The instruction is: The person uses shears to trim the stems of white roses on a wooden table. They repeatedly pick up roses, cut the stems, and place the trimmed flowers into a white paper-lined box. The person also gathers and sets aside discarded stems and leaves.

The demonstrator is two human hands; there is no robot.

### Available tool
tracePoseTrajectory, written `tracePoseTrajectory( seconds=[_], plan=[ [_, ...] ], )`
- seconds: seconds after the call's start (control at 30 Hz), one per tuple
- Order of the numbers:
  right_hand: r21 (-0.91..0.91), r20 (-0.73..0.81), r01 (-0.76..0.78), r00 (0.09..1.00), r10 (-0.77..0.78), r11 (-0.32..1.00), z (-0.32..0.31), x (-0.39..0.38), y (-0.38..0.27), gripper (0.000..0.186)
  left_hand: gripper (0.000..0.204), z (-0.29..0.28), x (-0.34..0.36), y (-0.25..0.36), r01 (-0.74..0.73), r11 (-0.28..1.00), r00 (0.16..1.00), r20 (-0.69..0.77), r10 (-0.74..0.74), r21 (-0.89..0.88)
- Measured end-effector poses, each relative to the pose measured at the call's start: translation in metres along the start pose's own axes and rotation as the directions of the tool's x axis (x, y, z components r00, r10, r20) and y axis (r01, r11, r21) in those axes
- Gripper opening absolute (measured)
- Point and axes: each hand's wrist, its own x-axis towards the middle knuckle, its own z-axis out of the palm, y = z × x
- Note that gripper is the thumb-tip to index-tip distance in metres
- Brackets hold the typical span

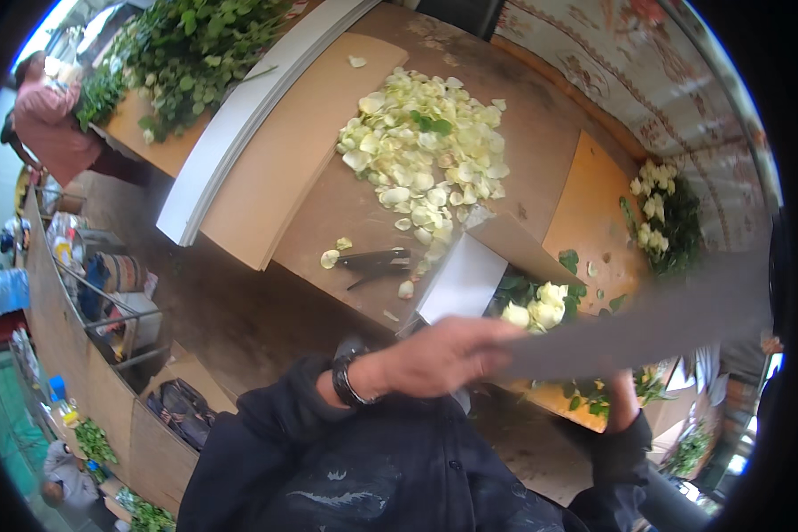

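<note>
My left hand (pixel 439 356), with a dark watch at its wrist, is closed on the near end of a grey-brown flat sheet (pixel 656 324), apparently cardboard. The sheet is smeared by motion and stretches off to the right. My right hand (pixel 623 403) is at the sheet's lower edge, its fingers hidden or blurred there. Just beyond the sheet, cream-white roses (pixel 541 309) with green leaves lie beside a folded cardboard piece with a white face (pixel 464 279). The sheet covers part of these flowers.
A pile of pale petals (pixel 430 142) covers the table's middle, with a black hand tool (pixel 377 262) at its near edge. Stacked cardboard sheets (pixel 306 151) lie left. More white roses (pixel 654 208) stand far right. Leafy stems (pixel 195 53) and a person (pixel 53 115) are at far left.
</note>
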Motion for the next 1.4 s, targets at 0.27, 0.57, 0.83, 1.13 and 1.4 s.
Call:
tracePoseTrajectory(
  seconds=[0.27,0.57,0.83,1.13,1.4],
  plan=[
    [-0.255,-0.296,-0.031,0.954,-0.047,0.967,0.085,0.06,-0.05,0.055,0.035,0.031,-0.027,0.027,-0.553,0.831,0.824,0.178,0.538,0.052],
    [-0.243,-0.328,0.021,0.939,-0.103,0.97,0.111,0.045,-0.093,0.078,0.03,0.029,-0.027,0.047,-0.584,0.756,0.729,0.218,0.649,-0.298],
    [-0.342,-0.271,0.128,0.935,-0.228,0.931,0.14,0.06,-0.081,0.055,0.025,0.066,-0.007,0.059,-0.51,0.692,0.722,0.183,0.667,-0.511],
    [-0.187,-0.575,0.174,0.779,-0.251,0.967,0.114,0.028,-0.082,0.047,0.023,0.049,-0.008,0.063,-0.402,0.684,0.81,0.112,0.576,-0.609],
    [-0.185,-0.798,0.07,0.572,-0.192,0.98,0.067,0.005,-0.068,0.034,0.02,0.067,0.033,0.074,-0.496,0.57,0.663,0.138,0.736,-0.655]
  ],
)
